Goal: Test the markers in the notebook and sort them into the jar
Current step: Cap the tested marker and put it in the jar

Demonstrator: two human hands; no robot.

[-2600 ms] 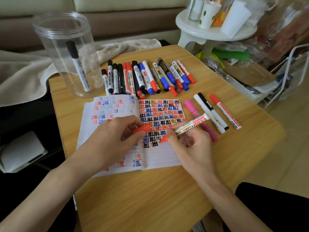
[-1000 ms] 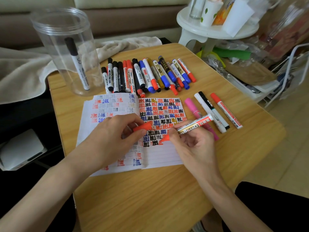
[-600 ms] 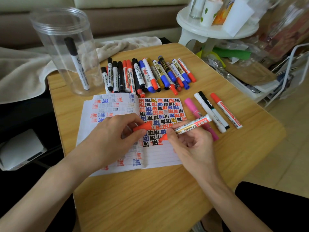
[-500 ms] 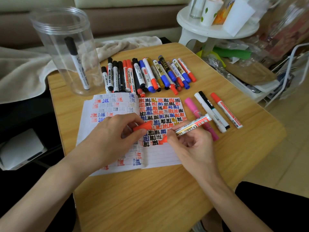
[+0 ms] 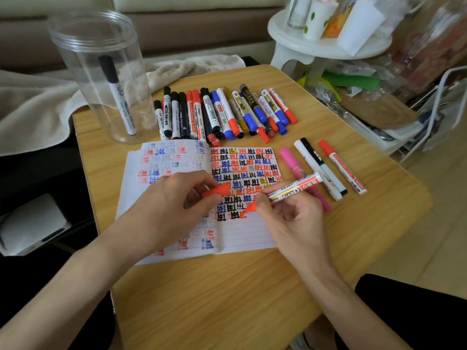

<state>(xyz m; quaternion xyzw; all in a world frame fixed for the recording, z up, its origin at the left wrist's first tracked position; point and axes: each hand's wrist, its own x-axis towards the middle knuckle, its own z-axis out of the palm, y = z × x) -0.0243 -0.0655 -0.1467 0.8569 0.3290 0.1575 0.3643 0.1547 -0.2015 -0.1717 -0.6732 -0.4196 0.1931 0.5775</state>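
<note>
On the near part of the light wooden tabletop (image 5: 227,299) lies an open lined paper notebook (image 5: 242,233), its pages filled with red, blue, black and gold test marks. The left hand (image 5: 166,210) rests on the left page, thumb and fingers curled round a red plastic marker cap (image 5: 216,192). The right hand (image 5: 290,221) pinches an uncapped red whiteboard marker with a white and gold barrel (image 5: 293,189), whose tip touches the right page at the end of the lowest row of marks.

Just right of the notebook four markers lie side by side: a pink marker (image 5: 290,161), an all-white marker (image 5: 310,162), a black-capped white marker (image 5: 326,169) and a red-capped white marker (image 5: 341,165). The held marker's barrel crosses over the pink one.

Beyond the notebook a crowded row of capped markers (image 5: 222,114) in black, red, blue and gold lies along the tabletop. At the far left stands a tall clear plastic jar (image 5: 83,46), with one black-capped white marker (image 5: 117,97) leaning inside it.
</note>
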